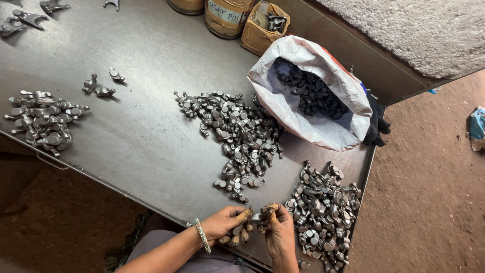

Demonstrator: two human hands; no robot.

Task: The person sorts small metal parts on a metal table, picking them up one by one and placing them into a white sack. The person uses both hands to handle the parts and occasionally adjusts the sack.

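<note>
At the bottom centre of the head view, the left hand (225, 226) and right hand (279, 233) pinch one small metal part (255, 218) between taped fingertips, over the table edge (126, 192), with the nearest heap of parts (323, 207) just right, a white sack (283, 96) above

Beaded bracelet (202, 235), taped fingertips (246, 215)

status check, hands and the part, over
Left hand and right hand pinch one small metal part together. Pile of parts beside right hand. Nothing blocking.
</note>
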